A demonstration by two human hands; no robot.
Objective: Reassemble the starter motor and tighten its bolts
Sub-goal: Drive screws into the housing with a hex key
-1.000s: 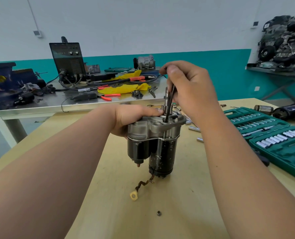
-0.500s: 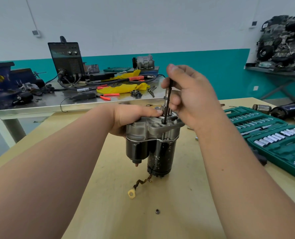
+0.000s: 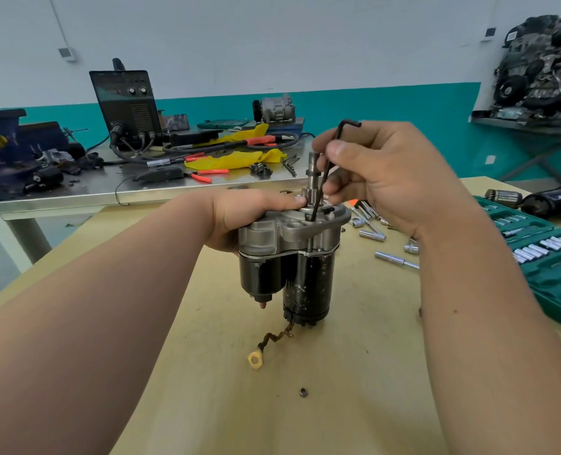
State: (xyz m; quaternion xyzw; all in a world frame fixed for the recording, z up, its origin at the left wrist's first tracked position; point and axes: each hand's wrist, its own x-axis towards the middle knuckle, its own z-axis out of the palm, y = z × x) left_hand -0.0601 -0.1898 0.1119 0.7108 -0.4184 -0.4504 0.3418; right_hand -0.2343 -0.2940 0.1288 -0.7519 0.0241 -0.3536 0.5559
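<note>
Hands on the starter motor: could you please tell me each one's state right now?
Left hand: grips the starter motor at its housing.
Right hand: pinches the hex key, tip at the housing top.

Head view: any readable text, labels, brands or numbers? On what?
Nothing reads cleanly.
Black welding unit: pale marks on the front panel, too blurred to read.
Engine on the far shelf: a white tag, too small to read.
Starter motor, hex key, socket set case: no lettering visible.
</note>
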